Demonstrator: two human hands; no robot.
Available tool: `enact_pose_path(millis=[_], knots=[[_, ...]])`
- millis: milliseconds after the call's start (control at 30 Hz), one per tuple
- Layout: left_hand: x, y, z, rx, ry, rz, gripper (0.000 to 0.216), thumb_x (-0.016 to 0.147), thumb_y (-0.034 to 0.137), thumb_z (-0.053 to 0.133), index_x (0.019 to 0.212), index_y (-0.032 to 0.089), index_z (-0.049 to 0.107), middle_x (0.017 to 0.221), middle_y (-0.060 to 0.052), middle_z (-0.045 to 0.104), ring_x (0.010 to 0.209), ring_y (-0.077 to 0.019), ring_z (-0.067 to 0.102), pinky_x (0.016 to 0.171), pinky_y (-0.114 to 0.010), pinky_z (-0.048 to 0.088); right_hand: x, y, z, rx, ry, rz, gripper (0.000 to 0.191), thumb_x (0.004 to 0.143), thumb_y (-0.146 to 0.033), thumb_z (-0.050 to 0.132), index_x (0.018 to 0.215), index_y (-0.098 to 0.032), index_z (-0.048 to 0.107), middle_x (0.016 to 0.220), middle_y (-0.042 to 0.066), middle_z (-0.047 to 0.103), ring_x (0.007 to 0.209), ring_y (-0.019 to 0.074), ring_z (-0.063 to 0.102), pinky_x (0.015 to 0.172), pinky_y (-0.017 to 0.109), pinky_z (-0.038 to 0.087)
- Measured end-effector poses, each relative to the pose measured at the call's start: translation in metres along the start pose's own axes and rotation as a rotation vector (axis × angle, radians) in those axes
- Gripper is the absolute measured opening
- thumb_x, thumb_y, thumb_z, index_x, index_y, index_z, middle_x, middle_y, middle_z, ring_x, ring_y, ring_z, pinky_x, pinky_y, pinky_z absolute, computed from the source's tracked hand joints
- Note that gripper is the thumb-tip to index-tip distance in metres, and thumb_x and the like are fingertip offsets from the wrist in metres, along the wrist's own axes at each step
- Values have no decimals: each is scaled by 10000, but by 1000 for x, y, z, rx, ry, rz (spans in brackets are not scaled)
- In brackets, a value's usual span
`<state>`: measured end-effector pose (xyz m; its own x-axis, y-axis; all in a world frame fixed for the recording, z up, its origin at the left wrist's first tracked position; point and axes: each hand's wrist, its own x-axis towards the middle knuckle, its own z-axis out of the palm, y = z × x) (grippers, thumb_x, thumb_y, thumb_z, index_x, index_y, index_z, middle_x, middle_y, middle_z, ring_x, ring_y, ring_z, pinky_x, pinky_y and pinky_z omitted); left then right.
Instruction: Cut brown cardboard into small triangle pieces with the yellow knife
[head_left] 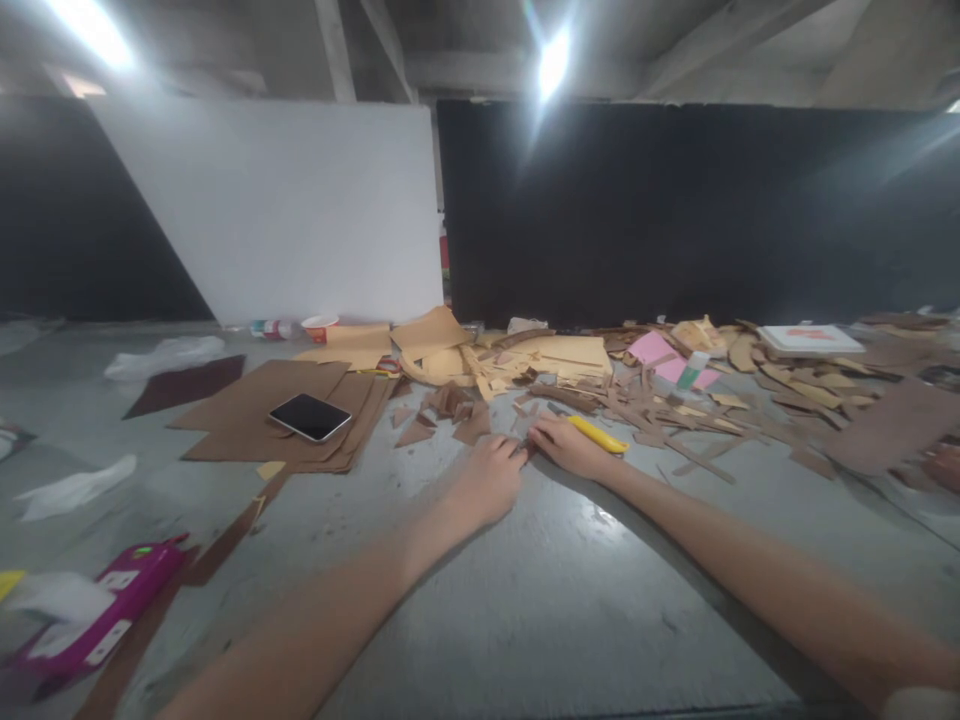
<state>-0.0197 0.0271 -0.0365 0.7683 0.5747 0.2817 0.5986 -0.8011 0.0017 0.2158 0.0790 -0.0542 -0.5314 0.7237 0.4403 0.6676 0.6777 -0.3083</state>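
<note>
Yellow and smooth, a slim, slightly curved handle-shaped tool lies just beyond the right hand, its long axis slanting from the far left toward the near right, with its rounded, wider end pointing right, toward the person's right forearm. Its left end disappears behind the knuckles, so whether that hand grips it or merely rests alongside cannot be told. Between the fingertips of both hands, a small dark piece is too blurred to identify. At the lower left, a magenta case with white patches is smeared by blur, and both forearms run out of the picture. The left hand reaches in from the lower left, back upward, fingers curled inward close to the right fingertips; its grip, too, is unclear. The right hand lies low, palm down, fingers bent, on the grey surface. Brown, angular sheet-material scraps lie just past the left hand, and a black-screened phone rests on stacked brown sheets farther left.
</note>
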Motion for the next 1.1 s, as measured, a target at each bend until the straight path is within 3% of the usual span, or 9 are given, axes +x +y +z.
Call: enact_pose_path(millis=[133,667,900,1100], knots=[[0,1,1,-1,15,-10,394,1019,105,478,1315,167,730,1339,-158,732,1340,-318,618,1154,-494,486,-1,-1,-1,-1,-15,-12,335,1176,-331,404,943,-223,620,1019,55,686,915,206,617,846,336,452],[1,0,5,79,-7,34,351,971,94,528,1252,147,731,1303,-173,733,1314,-328,619,1121,-502,496,0,-3,-1,-14,-60,30,356,1159,-318,438,846,-216,571,914,37,686,877,205,602,870,353,385],[0,3,-1,46,-30,-34,421,880,64,553,1262,127,717,1339,-191,716,1341,-327,611,1108,-488,517,1,-3,2,-76,10,185,403,1118,-259,478,737,-200,593,800,28,698,764,188,589,798,354,316],[0,4,-2,34,-27,-57,425,899,52,526,1279,108,708,1353,-205,710,1345,-326,611,1117,-489,514,1,-6,-3,-16,3,114,399,1103,-299,500,729,-202,603,781,22,704,745,181,591,793,344,332]])
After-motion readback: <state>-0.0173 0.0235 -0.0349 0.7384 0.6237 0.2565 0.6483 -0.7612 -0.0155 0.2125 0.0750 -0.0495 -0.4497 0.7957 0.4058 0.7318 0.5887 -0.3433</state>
